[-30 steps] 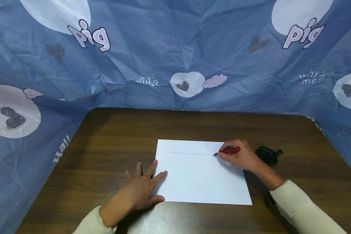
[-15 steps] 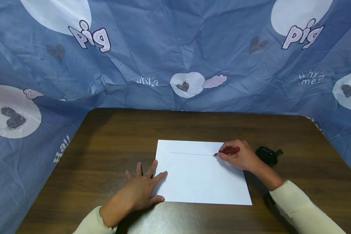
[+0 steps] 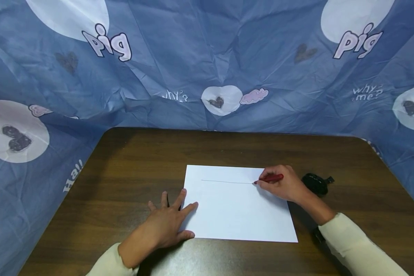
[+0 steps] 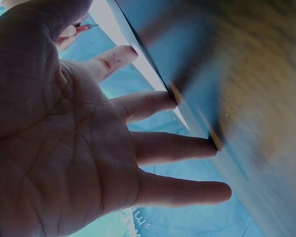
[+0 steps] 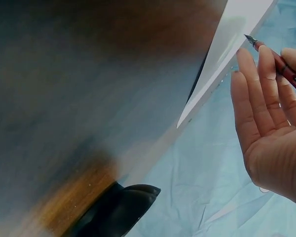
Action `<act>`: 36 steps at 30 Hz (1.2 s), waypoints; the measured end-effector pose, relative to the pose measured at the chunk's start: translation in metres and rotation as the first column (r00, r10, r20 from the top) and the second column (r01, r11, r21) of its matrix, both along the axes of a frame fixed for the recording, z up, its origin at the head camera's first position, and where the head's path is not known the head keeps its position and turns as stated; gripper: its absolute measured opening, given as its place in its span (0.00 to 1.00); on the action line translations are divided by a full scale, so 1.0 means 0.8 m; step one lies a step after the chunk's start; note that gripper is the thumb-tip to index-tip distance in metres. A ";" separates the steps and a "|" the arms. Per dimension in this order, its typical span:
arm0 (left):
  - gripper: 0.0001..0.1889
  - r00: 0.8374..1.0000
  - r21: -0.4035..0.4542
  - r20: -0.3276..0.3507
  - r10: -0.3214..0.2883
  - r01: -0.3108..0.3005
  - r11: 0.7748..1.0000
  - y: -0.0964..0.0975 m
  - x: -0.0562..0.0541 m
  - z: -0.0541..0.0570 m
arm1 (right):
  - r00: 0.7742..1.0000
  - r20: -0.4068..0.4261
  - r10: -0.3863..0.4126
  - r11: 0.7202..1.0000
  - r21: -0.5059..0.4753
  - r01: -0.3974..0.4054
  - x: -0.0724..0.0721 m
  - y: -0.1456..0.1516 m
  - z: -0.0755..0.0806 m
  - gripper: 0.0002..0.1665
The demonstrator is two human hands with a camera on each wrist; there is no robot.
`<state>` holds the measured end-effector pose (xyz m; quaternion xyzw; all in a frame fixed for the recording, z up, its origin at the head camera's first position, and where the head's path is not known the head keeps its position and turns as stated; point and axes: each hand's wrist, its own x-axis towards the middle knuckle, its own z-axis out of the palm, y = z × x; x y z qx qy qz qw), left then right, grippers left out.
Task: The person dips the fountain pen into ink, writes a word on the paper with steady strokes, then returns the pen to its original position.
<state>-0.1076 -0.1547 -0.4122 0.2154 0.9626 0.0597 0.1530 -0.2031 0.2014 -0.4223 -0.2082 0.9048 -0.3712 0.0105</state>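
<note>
A white sheet of paper (image 3: 239,214) lies on the brown table, with one thin dark line (image 3: 224,181) running across its upper part. My right hand (image 3: 279,184) pinches a red fountain pen (image 3: 274,177) whose tip is at the line's right end. In the right wrist view the pointed metal nib (image 5: 250,39) of that pen shows beyond the fingertips. My left hand (image 3: 165,226) is spread with straight fingers at the sheet's left edge, the index finger and thumb reaching onto the paper. Its palm (image 4: 64,148) faces the camera in the left wrist view.
A glossy black rounded object (image 3: 315,184) with a small tab sits right of my right hand. Another small dark item (image 3: 318,234) is partly hidden by the right sleeve (image 3: 355,245). Behind the table (image 3: 151,153) hangs a blue printed cloth (image 3: 179,57).
</note>
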 end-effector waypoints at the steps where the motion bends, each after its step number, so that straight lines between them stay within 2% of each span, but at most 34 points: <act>1: 0.41 1.000 0.003 -0.002 0.000 0.000 1.000 0.000 0.000 0.000 | 1.000 -0.026 0.007 1.000 -0.009 -0.007 0.000 -0.001 0.000 0.07; 5: 0.41 1.000 0.007 -0.008 0.000 0.000 1.000 0.000 0.000 -0.001 | 0.990 -0.132 0.044 0.995 -0.084 -0.056 -0.003 -0.014 0.001 0.08; 9: 0.41 1.000 0.002 0.002 0.003 -0.003 1.000 -0.001 0.000 -0.001 | 0.979 -0.188 0.079 0.986 -0.129 -0.104 -0.007 -0.039 0.002 0.09; 13: 0.41 1.000 -0.005 0.014 0.007 -0.007 1.000 -0.001 0.000 -0.001 | 0.967 -0.239 0.088 0.988 -0.101 -0.115 -0.013 -0.065 0.003 0.09; 18: 0.41 1.000 -0.006 0.011 0.004 -0.004 1.000 0.000 0.000 0.000 | 0.955 -0.291 0.054 0.997 -0.042 -0.069 -0.020 -0.086 0.000 0.06; 24: 0.41 1.000 -0.020 0.010 -0.003 0.003 1.000 0.000 0.000 0.003 | 0.962 -0.274 0.013 1.000 -0.005 -0.015 -0.023 -0.094 -0.002 0.04; 29: 0.41 1.000 -0.019 0.005 -0.002 0.002 1.000 0.000 0.000 0.004 | 0.970 -0.241 0.010 1.000 -0.003 -0.011 -0.025 -0.095 -0.003 0.04; 36: 0.41 1.000 -0.029 0.013 -0.003 0.004 1.000 0.000 0.000 0.002 | 0.969 -0.247 0.009 0.999 0.034 -0.001 -0.025 -0.095 -0.005 0.05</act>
